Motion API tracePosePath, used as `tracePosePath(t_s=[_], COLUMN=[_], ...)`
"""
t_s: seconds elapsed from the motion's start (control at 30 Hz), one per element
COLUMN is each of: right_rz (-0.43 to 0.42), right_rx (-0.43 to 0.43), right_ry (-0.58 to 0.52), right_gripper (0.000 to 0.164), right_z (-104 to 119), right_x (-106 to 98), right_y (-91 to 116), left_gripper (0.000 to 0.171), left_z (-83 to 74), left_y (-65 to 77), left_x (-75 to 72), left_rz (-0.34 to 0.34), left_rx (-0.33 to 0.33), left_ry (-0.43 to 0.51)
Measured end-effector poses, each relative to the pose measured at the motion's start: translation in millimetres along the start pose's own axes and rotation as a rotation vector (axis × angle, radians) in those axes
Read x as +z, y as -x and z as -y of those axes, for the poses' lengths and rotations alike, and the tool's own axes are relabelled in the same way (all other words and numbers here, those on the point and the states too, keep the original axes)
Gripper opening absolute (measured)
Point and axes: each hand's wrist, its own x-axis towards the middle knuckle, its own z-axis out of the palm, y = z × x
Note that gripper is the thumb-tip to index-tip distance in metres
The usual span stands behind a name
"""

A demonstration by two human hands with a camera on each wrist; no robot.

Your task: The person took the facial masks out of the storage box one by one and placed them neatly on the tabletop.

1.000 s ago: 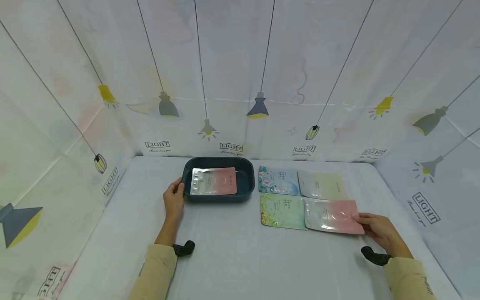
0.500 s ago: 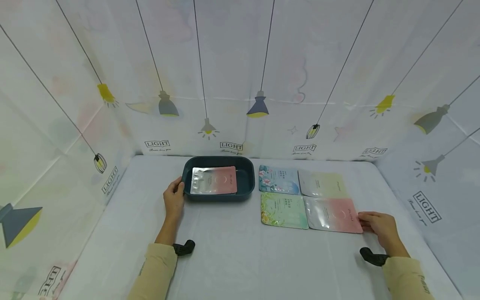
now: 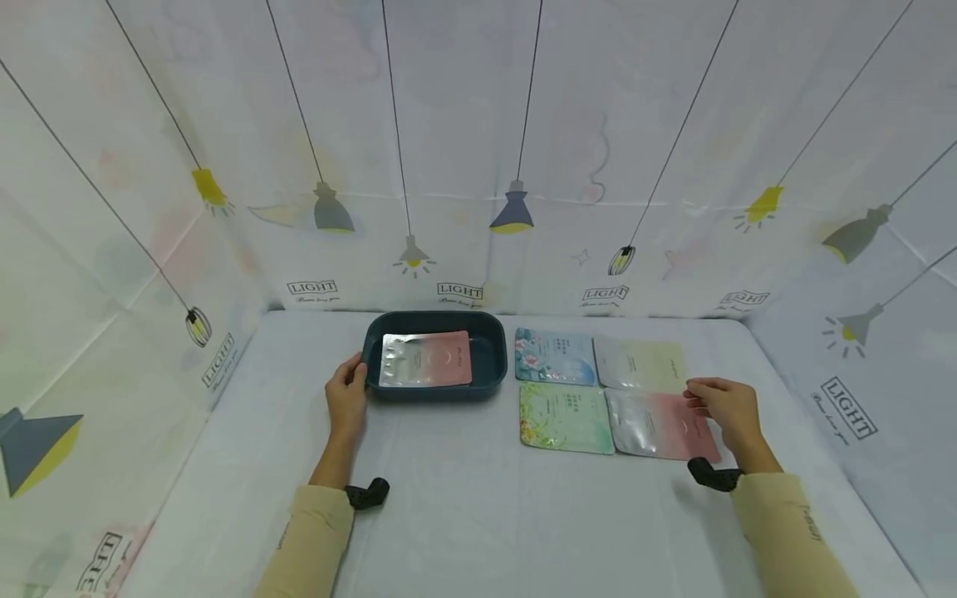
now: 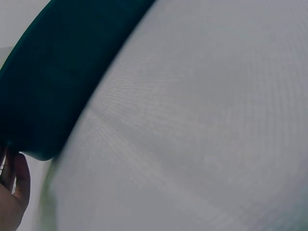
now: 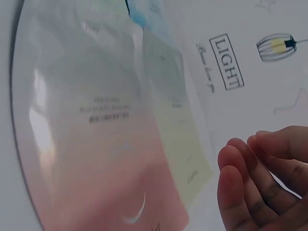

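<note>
My left hand (image 3: 347, 403) holds the left end of a dark teal rectangular tray (image 3: 489, 370), fingers at its rim. In the left wrist view the fingertips meet the tray's outer wall (image 4: 57, 72). Inside the tray lies a flat silver-and-pink foil sachet (image 3: 426, 361). My right hand (image 3: 733, 411) is over the right end of a second silver-and-pink sachet (image 3: 650, 423), holding nothing. In the right wrist view its fingers are loosely bent, thumb close to the fingertips, beside the sachets. A pale yellow sachet (image 3: 639, 365) lies just behind the pink one.
A blue floral sachet (image 3: 557, 357) and a green floral sachet (image 3: 566, 418) complete a two-by-two block right of the tray. All lie on a white-covered table (image 3: 478, 498). A lamp-printed curtain (image 3: 449, 124) rises along the back and sides.
My right hand let go of the pink sachet's right end, which now lies flat, then moved left and away from me toward the yellow one. My left hand and the tray stayed put.
</note>
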Motion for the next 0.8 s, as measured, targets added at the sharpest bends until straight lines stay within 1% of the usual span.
tracePosePath(t_s=[0.17,0.37,0.5,0.6,0.7,0.8], right_rz=[0.081,0.159,0.196,0.220,0.235,0.243], right_rx=[-0.049,-0.097,-0.114,-0.130,-0.141,-0.140], right_ry=[-0.044,-0.070,-0.093,-0.105,-0.096,-0.074], right_gripper=[0.047,0.044,0.044,0.044,0.044,0.044], right_z=[28,55,69,82,95,107], right_x=[22,49,66,77,85,91], right_y=[-3,-7,-9,-13,-18,-22], left_gripper=[0.036,0.037,0.037,0.037,0.037,0.036], left_z=[0.1,1.7,3.0,3.4,3.0,2.9], left_y=[-0.4,0.3,0.7,-0.9,-2.1,-2.0], left_x=[0.1,-1.9,-2.8,-3.0,-3.0,-3.1], left_rz=[0.004,0.016,0.012,0.001,0.000,0.002], left_rx=[-0.014,0.008,0.012,0.028,0.042,0.037], left_ry=[0.003,-0.008,-0.006,-0.019,-0.021,-0.022])
